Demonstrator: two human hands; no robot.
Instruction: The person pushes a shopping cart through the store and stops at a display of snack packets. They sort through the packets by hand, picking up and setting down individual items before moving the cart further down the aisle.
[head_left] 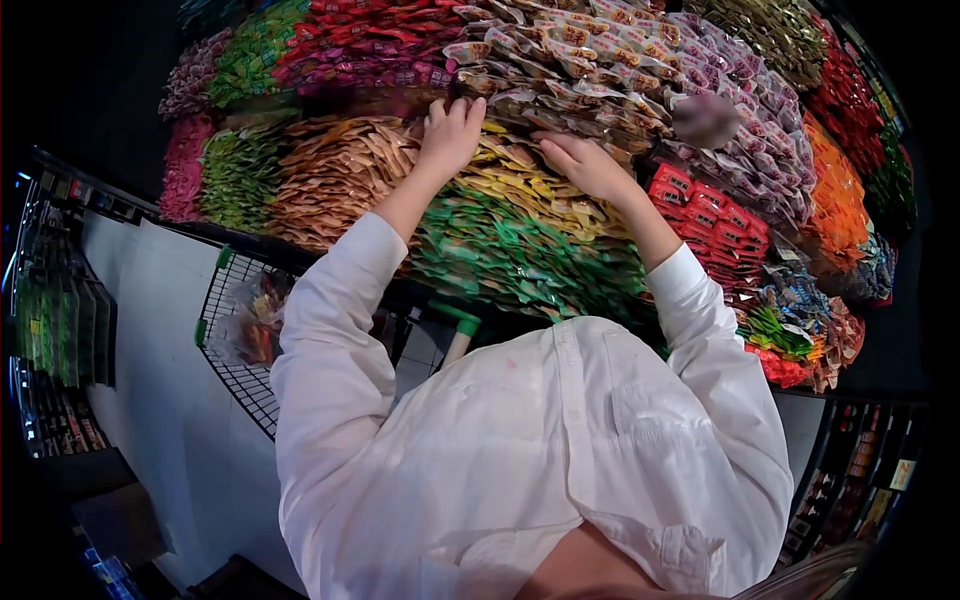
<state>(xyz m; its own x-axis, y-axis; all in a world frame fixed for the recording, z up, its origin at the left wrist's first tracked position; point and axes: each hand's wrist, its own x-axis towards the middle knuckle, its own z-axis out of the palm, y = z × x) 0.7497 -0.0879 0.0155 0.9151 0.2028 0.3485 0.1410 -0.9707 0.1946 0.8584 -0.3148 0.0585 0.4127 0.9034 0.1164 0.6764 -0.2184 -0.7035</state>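
Both my arms, in white sleeves, reach over a display of small wrapped packets. My left hand [452,135] rests at the top edge of the yellow packets [510,165], beside the orange-brown packets [345,165]. Its fingers are bent downward, and whether they hold anything is hidden. My right hand [585,165] lies on the far part of the yellow packets, with its fingers reaching left and their tips partly hidden. White packets with printed labels [570,70] are piled just beyond both hands. Green packets [520,255] lie nearer to my body.
Red packets [710,220] are stacked to the right of my right arm, with orange packets [835,190] farther right. A wire shopping cart [240,365] with a plastic bag [260,320] stands at my left. Shelves line both sides.
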